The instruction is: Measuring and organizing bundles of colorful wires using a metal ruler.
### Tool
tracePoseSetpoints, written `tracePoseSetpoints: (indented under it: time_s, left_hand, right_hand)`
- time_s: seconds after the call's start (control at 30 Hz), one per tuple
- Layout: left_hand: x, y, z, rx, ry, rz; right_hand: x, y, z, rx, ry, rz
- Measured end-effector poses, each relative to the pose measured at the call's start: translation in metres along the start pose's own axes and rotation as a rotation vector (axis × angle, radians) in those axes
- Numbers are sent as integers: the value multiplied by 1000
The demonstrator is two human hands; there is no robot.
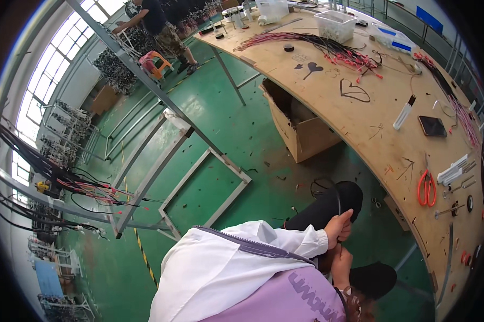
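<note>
Just left of the wooden table (327, 96), the left hand (337, 227) is closed round a dark cable (338, 200), which passes in front of a black-clad knee; beside it, on that same side of the table, the right hand (341, 264) curls, its grip hard to tell; red-handled scissors (427, 172) lie on the table, a carton (316, 137) stands below its edge

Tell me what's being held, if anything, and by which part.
Apparently a thin dark cable, in the left hand, a stretch showing above the fist. Whether that is near an end, and whether the right hand grips it, is unclear.
</note>
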State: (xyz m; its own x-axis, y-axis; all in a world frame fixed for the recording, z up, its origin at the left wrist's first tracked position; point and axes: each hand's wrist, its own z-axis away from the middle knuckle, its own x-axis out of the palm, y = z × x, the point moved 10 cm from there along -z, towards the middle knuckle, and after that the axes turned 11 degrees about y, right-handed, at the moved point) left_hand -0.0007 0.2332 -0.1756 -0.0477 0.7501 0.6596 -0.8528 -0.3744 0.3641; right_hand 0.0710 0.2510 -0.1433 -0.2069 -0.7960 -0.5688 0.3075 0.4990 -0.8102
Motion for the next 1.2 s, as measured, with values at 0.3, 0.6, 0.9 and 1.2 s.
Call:
tracePoseSetpoints:
  time_s: [0.3,0.6,0.9,1.2]
  left_hand:
    - [-12,-17,3,-8,66,-30]
    - [-50,-17,6,179,267,-254]
    - [-26,-38,14,-70,-56,-600]
    - [-29,-1,31,269,100,-553]
  right_hand:
    - [-11,-5,18,-39,99,-169]
    - [-8,-11,22,117,203,-371]
    - [-34,0,29,168,343,-274]
    - [-17,-29,33,-57,301,65]
